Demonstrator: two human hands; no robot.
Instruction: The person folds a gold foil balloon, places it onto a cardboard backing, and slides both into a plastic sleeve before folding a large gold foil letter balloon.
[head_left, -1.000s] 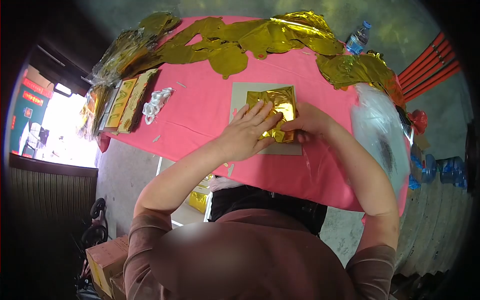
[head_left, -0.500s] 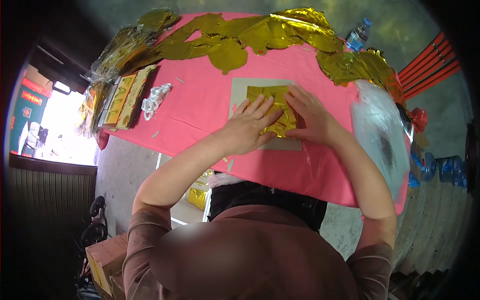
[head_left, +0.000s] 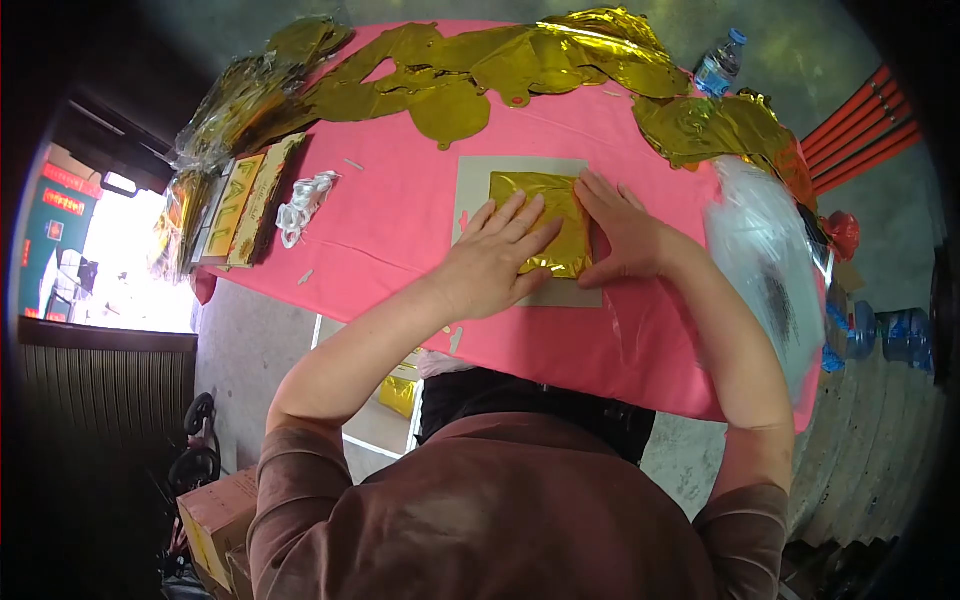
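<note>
A folded square of gold foil (head_left: 562, 215) lies on a grey card (head_left: 474, 178) in the middle of the pink-covered table. My left hand (head_left: 492, 252) is spread flat, its fingers resting over the left part of the foil. Along the right edge of the square is my right hand (head_left: 632, 238), fingers stretched out and thumb apart, with the fingertips touching the upper right corner. Neither hand grips anything. Part of the foil and of the card is hidden beneath the hands.
Flat gold foil shapes (head_left: 450, 105), like deflated balloons, line the pink table's (head_left: 380, 215) far edge. At left are a white string bundle (head_left: 303, 208) and packaged cards (head_left: 236, 208). A water bottle (head_left: 718, 66) stands far right, above a clear plastic bag (head_left: 765, 270).
My right hand has slid slightly right, off the foil's face towards its edge. The foil looks flatter and smoother. My left hand has stayed almost in place.
</note>
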